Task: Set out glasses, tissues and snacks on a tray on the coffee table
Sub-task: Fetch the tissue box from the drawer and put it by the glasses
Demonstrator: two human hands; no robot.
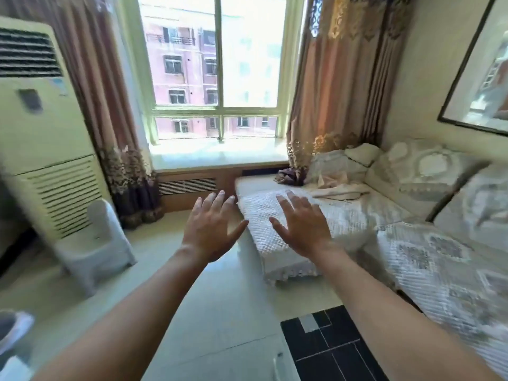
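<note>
Both my arms stretch out in front of me at chest height. My left hand [213, 228] is open, palm down, fingers spread, holding nothing. My right hand [302, 225] is open the same way, just to its right, over the near end of the sofa. No tray, glasses, tissues, snacks or coffee table are in view.
A sofa [357, 224] with a white quilted cover and several cushions runs along the right wall. A tall floor air conditioner [46, 133] stands at left with a small white plastic chair [101, 237] before it. Window [217, 70] and curtains lie ahead. A black patterned rug [330, 347] lies on the pale tiles.
</note>
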